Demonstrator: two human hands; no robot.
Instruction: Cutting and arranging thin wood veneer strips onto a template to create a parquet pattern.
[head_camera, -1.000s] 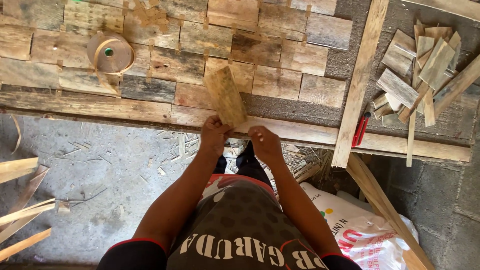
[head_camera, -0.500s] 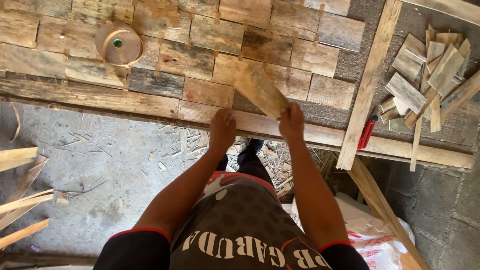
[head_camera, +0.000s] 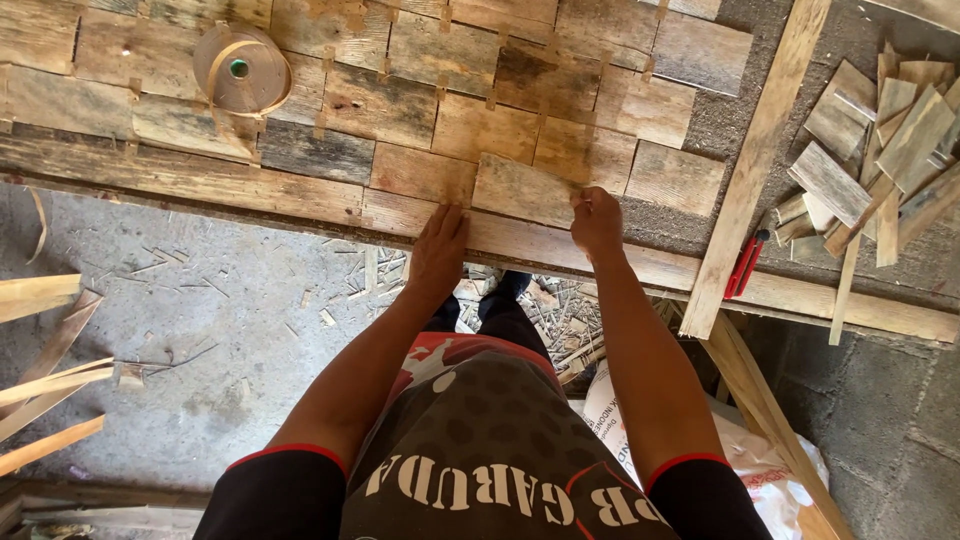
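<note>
A rectangular wooden tile lies flat in the front row of a panel of weathered wooden tiles, next to a reddish tile. My right hand pinches the tile's right end. My left hand rests flat with its fingers apart on the long front plank, its fingertips at the tile's lower left corner.
A roll of brown tape sits on the panel at the upper left. A wooden bar runs upright at the right, with a red tool beside it and a pile of loose wooden tiles beyond. Wood offcuts lie on the concrete floor at the left.
The tile, held tilted above the panel a second ago, has been turned and laid flat into the front row. Both hands moved right with it; the left hand let go.
</note>
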